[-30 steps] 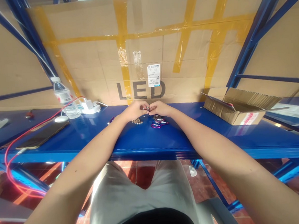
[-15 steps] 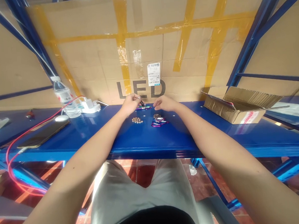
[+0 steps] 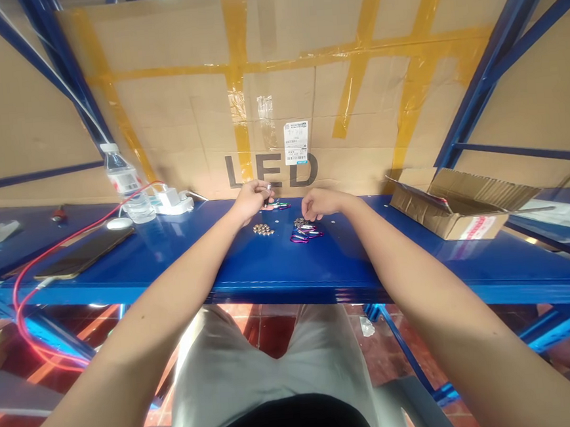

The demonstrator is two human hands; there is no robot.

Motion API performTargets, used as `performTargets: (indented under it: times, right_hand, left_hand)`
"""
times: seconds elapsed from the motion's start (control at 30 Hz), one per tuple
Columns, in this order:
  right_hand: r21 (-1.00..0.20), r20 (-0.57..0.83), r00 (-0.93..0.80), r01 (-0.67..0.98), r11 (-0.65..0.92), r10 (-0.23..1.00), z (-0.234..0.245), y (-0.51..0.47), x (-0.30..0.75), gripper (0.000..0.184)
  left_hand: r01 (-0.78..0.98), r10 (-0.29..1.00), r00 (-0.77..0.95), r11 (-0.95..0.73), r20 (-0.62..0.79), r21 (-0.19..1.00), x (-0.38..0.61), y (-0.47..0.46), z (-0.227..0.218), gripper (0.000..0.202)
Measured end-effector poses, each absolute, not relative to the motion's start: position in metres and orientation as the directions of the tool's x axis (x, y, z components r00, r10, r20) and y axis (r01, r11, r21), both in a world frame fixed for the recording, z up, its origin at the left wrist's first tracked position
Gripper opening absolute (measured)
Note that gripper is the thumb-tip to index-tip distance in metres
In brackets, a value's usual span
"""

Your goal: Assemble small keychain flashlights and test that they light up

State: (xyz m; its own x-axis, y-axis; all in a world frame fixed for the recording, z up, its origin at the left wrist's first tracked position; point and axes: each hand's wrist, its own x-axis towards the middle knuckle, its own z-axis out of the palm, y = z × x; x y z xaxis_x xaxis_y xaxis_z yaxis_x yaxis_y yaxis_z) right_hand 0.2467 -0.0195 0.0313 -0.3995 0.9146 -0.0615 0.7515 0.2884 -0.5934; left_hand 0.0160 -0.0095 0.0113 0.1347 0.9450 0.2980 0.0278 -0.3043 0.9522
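Note:
My left hand is closed in a pinch around a small dark tube with a shiny silver end. Behind it, shiny purple and green pieces lie on the blue shelf. My right hand has its fingertips bent down together at a small heap of dark metallic parts; whether it grips one is hidden. Just in front of that heap lie several purple and blue carabiner-like pieces. A cluster of small round coppery parts sits between my forearms, nearer the left one.
At left stand a water bottle and a white power adapter, with a phone and red cable nearby. An open cardboard box is at right. A large taped carton walls the back.
My right hand has come down to the dark metallic heap, its fingers drawn together. My left hand has turned the dark tube, so its silver end now points up.

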Motion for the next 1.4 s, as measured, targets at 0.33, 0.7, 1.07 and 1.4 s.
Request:
performTargets:
  times: [0.33,0.7,1.07,1.4]
  right_hand:
    - [-0.502,-0.128,-0.418,0.809,0.305,0.899,0.028,-0.015,0.247,0.011]
    - [-0.783,0.302,-0.350,0.440,0.440,0.887,0.039,-0.027,0.239,0.009]
    - [-0.782,0.425,-0.289,0.361,0.508,0.858,0.022,-0.027,0.213,0.011]
    - [-0.678,0.442,-0.335,0.484,0.554,0.832,0.015,-0.018,0.215,0.019]
  left_hand:
    - [0.056,0.935,0.160,-0.329,0.317,0.943,0.013,-0.007,0.008,0.022]
    - [0.254,0.854,0.275,-0.508,0.442,0.823,0.017,0.000,0.000,0.018]
    - [0.268,0.797,0.407,-0.572,0.447,0.775,0.016,-0.011,0.003,0.027]
    - [0.350,0.766,0.430,-0.630,0.478,0.694,0.020,-0.014,0.004,0.014]
